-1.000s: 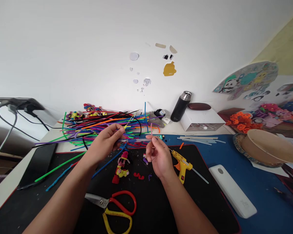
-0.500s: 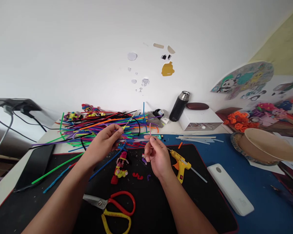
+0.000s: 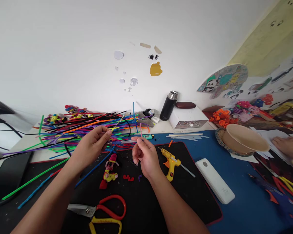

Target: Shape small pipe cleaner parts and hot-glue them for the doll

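Observation:
My left hand (image 3: 94,141) is closed in a pinch on a thin yellow pipe cleaner (image 3: 117,123), which slants up and right from the fingertips. My right hand (image 3: 146,157) has thumb and forefinger pressed together; what lies between them is too small to make out. A short pink pipe cleaner (image 3: 141,129) stands up behind those fingertips, and whether they touch it I cannot tell. Below the hands on the black mat lie a small pipe-cleaner figure (image 3: 109,175) in red, pink and yellow, a bent red piece (image 3: 128,177) and a small purple piece (image 3: 140,177).
Scissors (image 3: 109,211) lie at the front, a yellow glue gun (image 3: 171,162) to the right. Behind the hands spreads a pile of pipe cleaners (image 3: 88,126). Glue sticks (image 3: 185,136), a black flask (image 3: 169,105), a white power bank (image 3: 215,180) and another person's hand (image 3: 286,146) are further off.
The view has turned right, bringing another person's hand and more of the right side into sight. Both my hands keep nearly the same pose, the left still pinching the yellow pipe cleaner.

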The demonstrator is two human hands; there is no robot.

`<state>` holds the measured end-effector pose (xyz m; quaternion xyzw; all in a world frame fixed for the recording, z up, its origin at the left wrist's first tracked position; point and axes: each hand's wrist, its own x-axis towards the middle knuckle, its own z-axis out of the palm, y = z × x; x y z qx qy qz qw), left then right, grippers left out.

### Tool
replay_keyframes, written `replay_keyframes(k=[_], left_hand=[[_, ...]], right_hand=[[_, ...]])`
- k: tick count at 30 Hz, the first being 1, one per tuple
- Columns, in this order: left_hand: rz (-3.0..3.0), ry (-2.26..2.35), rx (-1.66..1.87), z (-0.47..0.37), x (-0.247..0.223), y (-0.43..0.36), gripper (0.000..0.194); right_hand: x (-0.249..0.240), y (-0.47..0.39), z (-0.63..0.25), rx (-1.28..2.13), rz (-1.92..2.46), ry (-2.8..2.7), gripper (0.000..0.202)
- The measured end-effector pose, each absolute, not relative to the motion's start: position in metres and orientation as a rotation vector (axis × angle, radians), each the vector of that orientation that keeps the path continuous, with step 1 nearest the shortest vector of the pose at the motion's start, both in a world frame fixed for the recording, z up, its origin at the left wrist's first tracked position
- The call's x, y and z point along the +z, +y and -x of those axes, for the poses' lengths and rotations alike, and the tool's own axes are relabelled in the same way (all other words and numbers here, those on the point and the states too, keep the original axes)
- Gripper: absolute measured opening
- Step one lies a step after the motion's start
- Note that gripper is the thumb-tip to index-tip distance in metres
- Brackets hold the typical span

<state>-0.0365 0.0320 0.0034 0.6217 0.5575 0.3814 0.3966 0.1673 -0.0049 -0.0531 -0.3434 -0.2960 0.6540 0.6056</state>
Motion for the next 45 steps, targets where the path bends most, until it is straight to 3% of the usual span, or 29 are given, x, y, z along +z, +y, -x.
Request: replay_keyframes(k=[12, 23, 45], left_hand=[[-1.547, 1.514, 1.078, 0.0371, 0.0072, 0.032, 0.039], [-1.498, 1.545, 1.134, 0.0373, 0.0114, 0.0316, 0.038], [-1.465, 1.475, 1.124, 0.0391, 0.0058, 0.0326, 0.043]], right_hand=[[-0.0534, -0.0082, -0.1641, 1.525, 0.831, -0.752, 0.039], [-0.05, -0.0078, -0.168, 1.566, 0.803, -0.661, 0.05], [-0.054, -0.0074, -0.1674, 1.561, 0.784, -0.641, 0.047]])
